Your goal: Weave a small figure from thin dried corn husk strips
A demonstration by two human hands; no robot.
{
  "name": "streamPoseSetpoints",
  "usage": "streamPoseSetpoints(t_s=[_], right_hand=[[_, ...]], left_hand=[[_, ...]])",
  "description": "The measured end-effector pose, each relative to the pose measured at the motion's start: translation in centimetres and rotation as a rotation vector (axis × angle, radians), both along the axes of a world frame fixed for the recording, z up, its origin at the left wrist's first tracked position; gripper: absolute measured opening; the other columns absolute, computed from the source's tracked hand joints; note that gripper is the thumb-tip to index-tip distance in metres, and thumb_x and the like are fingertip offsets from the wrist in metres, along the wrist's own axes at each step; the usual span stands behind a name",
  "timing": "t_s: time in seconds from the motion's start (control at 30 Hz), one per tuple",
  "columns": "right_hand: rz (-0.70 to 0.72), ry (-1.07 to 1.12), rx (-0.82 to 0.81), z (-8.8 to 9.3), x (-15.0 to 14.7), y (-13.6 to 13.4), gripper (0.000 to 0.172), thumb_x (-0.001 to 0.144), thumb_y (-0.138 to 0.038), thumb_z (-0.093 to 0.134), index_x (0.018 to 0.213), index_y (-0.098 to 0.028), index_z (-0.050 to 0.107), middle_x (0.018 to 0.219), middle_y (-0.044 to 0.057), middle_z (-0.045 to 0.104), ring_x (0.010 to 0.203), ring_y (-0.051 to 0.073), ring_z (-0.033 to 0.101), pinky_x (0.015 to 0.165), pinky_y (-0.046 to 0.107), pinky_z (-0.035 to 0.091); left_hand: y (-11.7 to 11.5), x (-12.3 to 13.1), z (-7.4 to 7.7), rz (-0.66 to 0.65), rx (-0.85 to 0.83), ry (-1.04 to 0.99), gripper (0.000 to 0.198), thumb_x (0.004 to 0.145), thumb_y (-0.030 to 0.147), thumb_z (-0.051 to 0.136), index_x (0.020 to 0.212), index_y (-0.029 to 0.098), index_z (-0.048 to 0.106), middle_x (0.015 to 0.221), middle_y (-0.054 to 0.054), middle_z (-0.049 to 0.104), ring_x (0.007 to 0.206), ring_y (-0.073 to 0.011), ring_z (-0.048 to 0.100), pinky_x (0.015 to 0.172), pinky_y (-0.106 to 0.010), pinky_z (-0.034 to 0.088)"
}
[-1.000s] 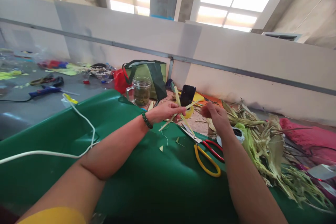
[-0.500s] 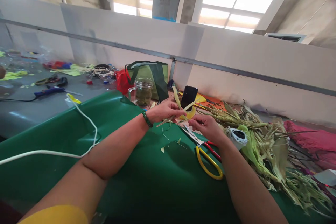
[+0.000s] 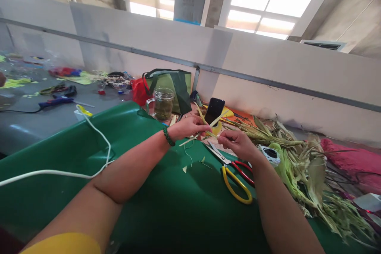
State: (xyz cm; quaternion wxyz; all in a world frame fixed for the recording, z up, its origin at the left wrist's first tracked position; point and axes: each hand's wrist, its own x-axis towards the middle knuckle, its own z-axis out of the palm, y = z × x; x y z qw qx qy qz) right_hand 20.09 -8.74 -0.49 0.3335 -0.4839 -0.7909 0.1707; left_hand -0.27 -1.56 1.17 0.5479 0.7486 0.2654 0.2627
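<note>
Centre of the frame, our left hand (image 3: pixel 190 126) pinches its grip on pale strips (image 3: pixel 219 118) where they cross; one slants down-right to our right hand (image 3: pixel 238 144), whose grip looks closed on its end.

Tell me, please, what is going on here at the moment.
A person is working pale strips by hand. The left hand holds them where they cross, while the right hand appears to pinch the end of one. Scissors with red and yellow handles lie on the green sheet, slightly open. Dry husks are heaped to the right, and a phone and glass mug stand beyond the hands.
</note>
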Motion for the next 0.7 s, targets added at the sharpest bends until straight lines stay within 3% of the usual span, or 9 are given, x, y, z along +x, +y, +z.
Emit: streamPoseSetpoints(t_s=[0.1, 0.17, 0.27, 0.33, 0.43, 0.53, 0.7], right_hand=[[-0.028, -0.002, -0.004, -0.4, 0.1, 0.3, 0.044, 0.085, -0.053, 0.051, 0.059, -0.018, 0.06, 0.052, 0.0, 0.056, 0.051, 0.012, 0.049, 0.05, 0.025, 0.038], [-0.11, 0.025, 0.078, -0.7, 0.0, 0.5, 0.042, 0.085, -0.051, 0.052, 0.061, -0.018, 0.062, 0.055, 0.001, 0.059, 0.053, 0.013, 0.052, 0.051, 0.026, 0.039], [-0.288, 0.117, 0.312, -1.1, -0.2, 0.3, 0.033, 0.085, -0.046, 0.055, 0.068, -0.02, 0.067, 0.062, 0.002, 0.063, 0.058, 0.015, 0.055, 0.056, 0.028, 0.043], [-0.333, 0.165, 0.379, -1.2, -0.5, 0.1, 0.026, 0.082, -0.044, 0.06, 0.079, -0.02, 0.07, 0.063, 0.002, 0.064, 0.057, 0.015, 0.056, 0.057, 0.028, 0.045], [-0.265, 0.151, 0.286, -1.3, -1.2, -0.1, 0.025, 0.079, -0.043, 0.064, 0.086, -0.02, 0.071, 0.059, 0.0, 0.063, 0.052, 0.015, 0.055, 0.053, 0.028, 0.043], [-0.184, 0.085, 0.239, -1.4, -2.1, -0.3, 0.021, 0.081, -0.037, 0.061, 0.072, -0.021, 0.068, 0.059, 0.001, 0.063, 0.053, 0.014, 0.055, 0.053, 0.027, 0.042], [-0.04, -0.006, 0.295, -2.0, -3.3, -0.5, 0.017, 0.083, -0.027, 0.058, 0.071, -0.02, 0.067, 0.067, 0.003, 0.067, 0.061, 0.015, 0.057, 0.059, 0.026, 0.043]], left_hand=[[0.1, 0.0, 0.0, -0.021, -0.082, -0.002, 0.04, 0.073, 0.049, 0.069, 0.071, 0.009, 0.065, 0.057, 0.0, 0.058, 0.052, -0.0071, 0.05, 0.05, -0.02, 0.036], [0.2, 0.0, 0.0, -0.037, -0.131, -0.014, 0.045, 0.075, 0.054, 0.064, 0.076, 0.009, 0.067, 0.059, 0.0, 0.058, 0.053, -0.0076, 0.05, 0.05, -0.02, 0.036], [0.1, 0.2, -0.1, -0.103, -0.045, 0.019, 0.043, 0.075, 0.053, 0.064, 0.078, 0.01, 0.069, 0.057, 0.002, 0.055, 0.052, -0.0076, 0.048, 0.05, -0.02, 0.035], [-0.2, 0.5, -0.4, -0.139, 0.063, 0.073, 0.036, 0.075, 0.046, 0.065, 0.075, 0.01, 0.069, 0.055, 0.002, 0.052, 0.052, -0.0077, 0.047, 0.05, -0.02, 0.035], [-0.6, 1.1, -1.3, -0.155, 0.231, 0.144, 0.031, 0.078, 0.038, 0.061, 0.068, 0.01, 0.068, 0.049, 0.004, 0.045, 0.048, -0.0067, 0.038, 0.047, -0.021, 0.028], [-1.0, 1.7, -2.2, -0.204, 0.381, 0.169, 0.027, 0.079, 0.031, 0.057, 0.063, 0.011, 0.066, 0.046, 0.005, 0.037, 0.047, -0.0067, 0.03, 0.046, -0.022, 0.024], [-1.0, 2.5, -2.9, -0.263, 0.435, 0.15, 0.013, 0.068, 0.012, 0.059, 0.055, 0.013, 0.057, 0.05, 0.003, 0.043, 0.052, -0.0086, 0.036, 0.051, -0.024, 0.029]])
